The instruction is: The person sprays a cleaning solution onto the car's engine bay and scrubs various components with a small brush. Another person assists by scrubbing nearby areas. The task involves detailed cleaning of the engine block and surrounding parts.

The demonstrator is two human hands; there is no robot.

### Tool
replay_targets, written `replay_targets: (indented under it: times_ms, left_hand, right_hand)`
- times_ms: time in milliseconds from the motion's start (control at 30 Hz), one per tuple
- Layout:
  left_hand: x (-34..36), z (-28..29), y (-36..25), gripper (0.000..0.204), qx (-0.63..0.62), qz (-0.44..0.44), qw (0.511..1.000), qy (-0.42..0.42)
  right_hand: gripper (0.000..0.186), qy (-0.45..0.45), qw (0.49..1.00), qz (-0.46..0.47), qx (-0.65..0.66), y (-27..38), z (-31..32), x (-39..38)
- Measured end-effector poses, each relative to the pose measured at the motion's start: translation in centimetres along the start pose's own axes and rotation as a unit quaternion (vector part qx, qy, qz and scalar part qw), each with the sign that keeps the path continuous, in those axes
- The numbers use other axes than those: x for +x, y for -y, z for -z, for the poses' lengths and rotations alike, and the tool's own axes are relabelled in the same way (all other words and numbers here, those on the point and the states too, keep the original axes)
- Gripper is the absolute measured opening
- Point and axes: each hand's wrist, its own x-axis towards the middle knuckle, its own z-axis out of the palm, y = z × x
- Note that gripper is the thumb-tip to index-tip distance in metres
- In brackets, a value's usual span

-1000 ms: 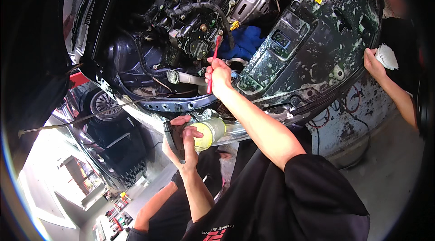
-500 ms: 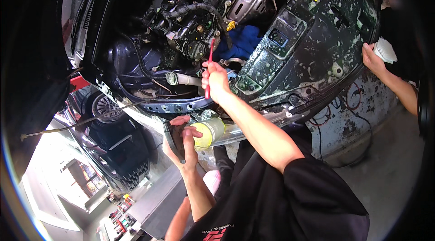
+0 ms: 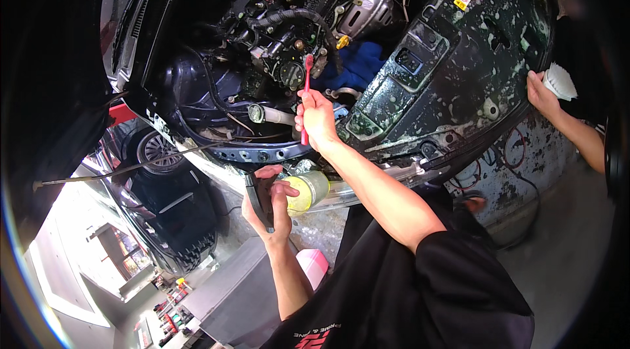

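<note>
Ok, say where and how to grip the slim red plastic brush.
The brush is likely best gripped by its handle, from the person's side, as the right hand does: that part is slim, pointing toward the person, the head toward the dark metal engine.

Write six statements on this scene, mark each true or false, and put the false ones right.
1. The left hand holds a spray bottle. True.
2. The right hand holds a slim red brush. True.
3. The red brush's head points away from the engine. False: it points toward the engine.
4. A blue cloth lies beside the engine. True.
5. The left hand also holds a white brush. False: another person's hand holds the white brush.
6. The dark panel is spotless. False: pale blotches dot the dark panel.
</note>
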Motion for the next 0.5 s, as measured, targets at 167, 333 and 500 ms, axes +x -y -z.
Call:
replay_targets:
  times_ms: [167,333,500]
  left_hand:
    - [-0.2,0.3,0.2,0.023,-0.015,0.0,1.0,0.001]
    - [0.0,0.2,0.2,0.024,-0.013,0.0,1.0,0.002]
    - [-0.2,0.4,0.5,0.025,-0.03,-0.006,1.0,0.0]
  right_hand:
    - [0.021,-0.028,0.999,0.031,0.01,2.5,0.5,3.6]
    - [0.022,0.012,0.996,0.027,-0.086,1.1,1.9,1.3]
    - [0.024,-0.007,0.957,0.103,-0.27,5.7,1.9,0.9]
